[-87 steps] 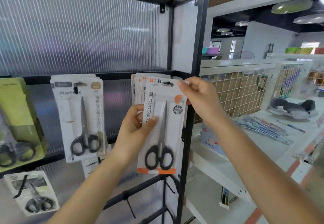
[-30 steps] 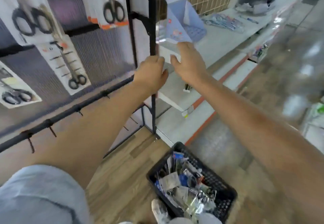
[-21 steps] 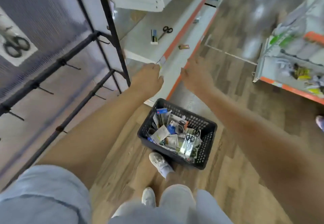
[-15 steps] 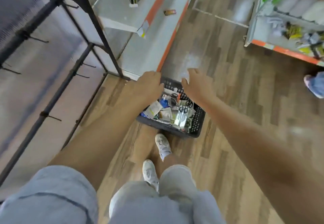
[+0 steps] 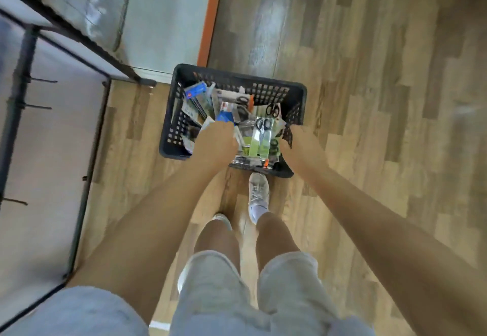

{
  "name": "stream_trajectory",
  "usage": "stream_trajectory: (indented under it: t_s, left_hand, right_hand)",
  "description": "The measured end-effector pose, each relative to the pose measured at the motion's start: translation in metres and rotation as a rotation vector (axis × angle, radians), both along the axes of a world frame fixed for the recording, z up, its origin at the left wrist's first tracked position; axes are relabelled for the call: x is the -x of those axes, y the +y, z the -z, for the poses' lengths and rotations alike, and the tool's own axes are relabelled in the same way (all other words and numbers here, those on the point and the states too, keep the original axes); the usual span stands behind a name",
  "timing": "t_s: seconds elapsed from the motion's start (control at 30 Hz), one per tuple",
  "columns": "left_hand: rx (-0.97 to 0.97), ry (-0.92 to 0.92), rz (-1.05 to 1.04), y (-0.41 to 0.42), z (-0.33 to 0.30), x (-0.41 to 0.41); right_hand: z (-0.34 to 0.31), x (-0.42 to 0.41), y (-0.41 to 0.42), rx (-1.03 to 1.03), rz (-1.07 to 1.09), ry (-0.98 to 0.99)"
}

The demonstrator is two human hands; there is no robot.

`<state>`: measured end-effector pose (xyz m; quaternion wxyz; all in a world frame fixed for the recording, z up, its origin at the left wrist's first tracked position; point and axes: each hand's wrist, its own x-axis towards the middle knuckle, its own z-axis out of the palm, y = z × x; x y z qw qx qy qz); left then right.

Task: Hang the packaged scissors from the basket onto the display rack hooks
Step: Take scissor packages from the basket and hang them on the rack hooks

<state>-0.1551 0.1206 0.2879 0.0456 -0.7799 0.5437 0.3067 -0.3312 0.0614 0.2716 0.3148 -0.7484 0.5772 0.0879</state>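
A black plastic basket [image 5: 266,89] stands on the wooden floor, filled with several packaged scissors. One pack with a green card [image 5: 261,137] lies on top, near the basket's near side. My left hand [image 5: 218,139] reaches down into the left half of the basket, knuckles up, its fingertips hidden among the packs. My right hand [image 5: 300,142] is at the basket's near right corner, its fingers hidden behind the lattice wall. The display rack [image 5: 18,77] with its bare black hooks [image 5: 43,81] stands at the left.
My feet in pale shoes [image 5: 258,193] stand just behind the basket. A white shelf base with an orange edge strip [image 5: 210,17] lies beyond the basket. Wooden floor stretches to the right.
My head has tipped from the rack down to the floor. Both hands left the hung scissors pack, came down empty and now reach the basket.
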Motion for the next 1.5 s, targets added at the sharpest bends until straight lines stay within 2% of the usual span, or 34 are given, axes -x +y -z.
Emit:
stream_trajectory:
  t_s: [0.23, 0.63, 0.77, 1.0, 1.13, 1.27, 1.37, 1.5]
  left_hand:
    - [-0.104, 0.015, 0.140, -0.015, 0.100, 0.007]
    - [-0.352, 0.107, -0.034, 0.003, 0.275, -0.048]
    - [-0.317, 0.096, 0.007, -0.010, 0.335, -0.049]
    - [-0.187, 0.078, 0.017, -0.035, 0.423, -0.049]
    - [-0.175, -0.046, 0.124, -0.044, 0.448, -0.056]
    - [-0.152, -0.081, 0.159, -0.048, 0.457, -0.063]
    - [-0.107, -0.007, 0.172, -0.045, 0.455, -0.068]
    - [-0.033, 0.180, 0.034, -0.044, 0.443, -0.075]
  right_hand:
    - [0.095, 0.002, -0.016, -0.211, -0.090, 0.125]
    - [0.271, -0.052, -0.019, -0.318, -0.153, 0.133]
    - [0.332, -0.077, -0.022, -0.298, -0.186, 0.074]
    - [0.423, -0.112, -0.044, -0.297, -0.055, -0.101]
    - [0.448, -0.119, -0.058, -0.391, -0.078, -0.138]
    - [0.456, -0.110, -0.062, -0.595, 0.076, -0.273]
    - [0.451, -0.105, -0.061, -0.648, 0.152, -0.309]
    - [0.437, -0.102, -0.073, -0.581, 0.209, -0.248]
